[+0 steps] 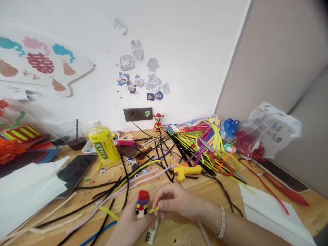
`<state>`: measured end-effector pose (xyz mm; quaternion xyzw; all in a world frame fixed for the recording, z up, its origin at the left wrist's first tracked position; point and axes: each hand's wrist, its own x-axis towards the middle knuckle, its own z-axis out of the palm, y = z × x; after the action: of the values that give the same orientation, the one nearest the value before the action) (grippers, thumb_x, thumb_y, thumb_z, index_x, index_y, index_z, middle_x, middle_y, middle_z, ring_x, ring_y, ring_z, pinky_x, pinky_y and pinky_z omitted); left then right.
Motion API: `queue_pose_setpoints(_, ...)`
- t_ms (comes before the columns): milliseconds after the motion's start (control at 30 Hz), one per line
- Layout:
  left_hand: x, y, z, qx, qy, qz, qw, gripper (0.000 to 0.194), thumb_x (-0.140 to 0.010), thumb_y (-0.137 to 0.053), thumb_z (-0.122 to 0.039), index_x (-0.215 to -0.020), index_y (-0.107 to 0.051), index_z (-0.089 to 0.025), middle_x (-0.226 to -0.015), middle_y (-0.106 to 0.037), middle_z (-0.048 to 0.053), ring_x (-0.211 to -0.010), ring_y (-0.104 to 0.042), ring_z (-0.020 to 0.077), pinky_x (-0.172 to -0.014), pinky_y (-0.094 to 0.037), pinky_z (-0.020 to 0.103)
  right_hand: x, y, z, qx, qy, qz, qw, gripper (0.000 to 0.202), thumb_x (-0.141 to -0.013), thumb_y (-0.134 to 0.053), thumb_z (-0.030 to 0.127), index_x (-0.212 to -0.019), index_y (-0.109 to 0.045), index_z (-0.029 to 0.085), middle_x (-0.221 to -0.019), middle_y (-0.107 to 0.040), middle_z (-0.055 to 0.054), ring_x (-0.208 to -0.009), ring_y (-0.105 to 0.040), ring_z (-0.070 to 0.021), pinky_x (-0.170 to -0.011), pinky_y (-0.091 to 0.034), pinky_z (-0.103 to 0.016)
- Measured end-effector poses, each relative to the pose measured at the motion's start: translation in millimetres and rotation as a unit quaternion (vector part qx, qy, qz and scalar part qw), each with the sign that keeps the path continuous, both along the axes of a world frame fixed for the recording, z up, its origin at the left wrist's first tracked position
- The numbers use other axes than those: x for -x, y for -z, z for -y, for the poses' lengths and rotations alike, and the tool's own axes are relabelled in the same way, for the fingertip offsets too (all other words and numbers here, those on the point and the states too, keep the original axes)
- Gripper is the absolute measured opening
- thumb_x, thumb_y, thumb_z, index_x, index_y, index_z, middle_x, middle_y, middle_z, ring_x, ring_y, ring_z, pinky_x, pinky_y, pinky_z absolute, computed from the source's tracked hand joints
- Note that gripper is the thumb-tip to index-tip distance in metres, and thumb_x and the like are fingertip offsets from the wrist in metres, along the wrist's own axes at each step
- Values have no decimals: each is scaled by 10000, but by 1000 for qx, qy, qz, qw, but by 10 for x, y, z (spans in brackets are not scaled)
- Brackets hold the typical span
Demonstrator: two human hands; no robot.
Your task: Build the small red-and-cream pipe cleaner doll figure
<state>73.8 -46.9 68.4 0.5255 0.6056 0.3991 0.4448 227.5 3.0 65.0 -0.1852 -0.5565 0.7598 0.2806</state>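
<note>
Low in the middle of the head view, my left hand (130,222) is closed around a small pipe cleaner doll (142,205) with a red top, blue and yellow trim and a white face with black eyes. My right hand (175,201), a sparkling bracelet on its wrist, pinches a short yellow pipe cleaner piece (154,209) against the doll's side. Below both hands is a narrow pale strip (151,234) with a dark end; I cannot make out what it is. A yellow glue gun (188,171) lies just beyond my right hand.
Loose black pipe cleaners (126,184) cross the wooden table. A colourful pipe cleaner pile (205,143) lies at the back right. To the left stand a yellow drink bottle (102,143) and a dark tablet (77,174). A similar finished doll (158,122) stands by the wall.
</note>
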Motion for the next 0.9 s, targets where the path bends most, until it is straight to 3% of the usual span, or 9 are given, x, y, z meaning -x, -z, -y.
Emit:
queue_pose_setpoints(133,-13,31,-16,14,-25,-6,1000,129,-503,-532,-187,-627,-498,-197,-509,-503,-74,-519,-490,132,-529,-400,235,-25,-92,33,-98,-22,30,994,281,-696,-647,412,-813,-662,157,-780,-566,-3,-702,-519,-92,-674,-400,-223)
queue_pose_setpoints(233,-10,73,-46,31,-22,24,999,128,-504,-544,-202,-595,-455,-203,-452,-468,-88,-457,-454,108,-472,-363,215,-25,-93,48,-131,-17,51,990,268,-722,-611,424,-744,-632,157,-735,-555,6,-715,-529,-105,-691,-396,-227)
queue_pose_setpoints(367,11,108,-82,70,-4,66,995,200,-530,-577,-220,-633,-406,-210,-384,-451,-110,-345,-334,58,-378,-239,179,-19,-51,40,-162,36,108,980,190,-758,-578,346,-749,-577,155,-655,-497,33,-596,-468,-81,-575,-376,-194)
queue_pose_setpoints(467,26,104,-99,89,16,96,991,271,-569,-614,-326,-702,-410,-207,-426,-544,-76,-305,-305,45,-346,-193,174,-20,-55,23,-229,102,183,951,80,-774,-530,200,-710,-551,158,-628,-480,42,-587,-448,-82,-551,-353,-183)
queue_pose_setpoints(567,41,104,-117,90,38,77,992,325,-583,-619,-452,-668,-442,-193,-395,-532,-65,-282,-328,49,-327,-224,181,-14,-34,-5,-280,156,237,917,105,-772,-490,127,-684,-535,163,-606,-488,44,-587,-451,-88,-550,-346,-185)
queue_pose_setpoints(667,59,124,-140,97,60,51,992,376,-574,-606,-533,-610,-470,-184,-317,-462,-76,-275,-360,70,-327,-273,194,-7,38,-43,-296,159,246,909,90,-774,-496,132,-706,-542,168,-599,-496,47,-580,-464,-92,-553,-353,-190)
queue_pose_setpoints(800,84,163,-163,94,48,45,993,378,-542,-655,-503,-585,-443,-193,-361,-492,-70,-303,-394,75,-341,-303,199,-20,106,-87,-331,151,241,900,39,-764,-541,149,-738,-560,171,-636,-518,42,-618,-486,-101,-576,-367,-193)
queue_pose_setpoints(900,92,181,-166,78,39,35,996,375,-534,-680,-452,-581,-403,-204,-378,-477,-85,-313,-378,68,-340,-281,193,-30,98,-92,-388,152,268,868,59,-777,-541,140,-734,-565,172,-688,-541,26,-666,-493,-110,-617,-377,-202)
